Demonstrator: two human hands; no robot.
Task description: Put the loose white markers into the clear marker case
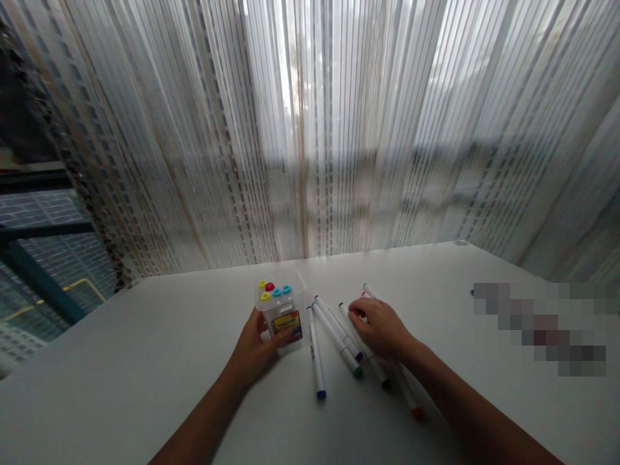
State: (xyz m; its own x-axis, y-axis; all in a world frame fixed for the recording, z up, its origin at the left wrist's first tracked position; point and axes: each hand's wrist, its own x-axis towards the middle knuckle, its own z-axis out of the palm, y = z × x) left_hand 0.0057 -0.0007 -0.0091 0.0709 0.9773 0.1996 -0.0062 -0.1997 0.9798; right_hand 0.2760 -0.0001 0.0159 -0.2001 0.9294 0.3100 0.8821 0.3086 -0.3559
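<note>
A sheer striped curtain (339,129) is hanging behind a white table (465,271), and the table is carrying everything here. The left hand (254,345) is gripping a clear plastic box (281,302), its fingers wrapping the box's lower front corner. The box is standing upright, with coloured marker caps (272,290) showing inside. The right hand (380,327) is resting on loose markers (334,332), its fingers curled close together, though I cannot tell whether they are clamped on any marker. The loose markers are lying between both hands' fingers, with a blue-capped marker (318,378) nearest the left fingers and a red-capped marker (409,403) poking out below the right fingers. Risks: the round markers could roll or scatter if the right fingers press unevenly, and the box could tip if the left fingers slip.
</note>
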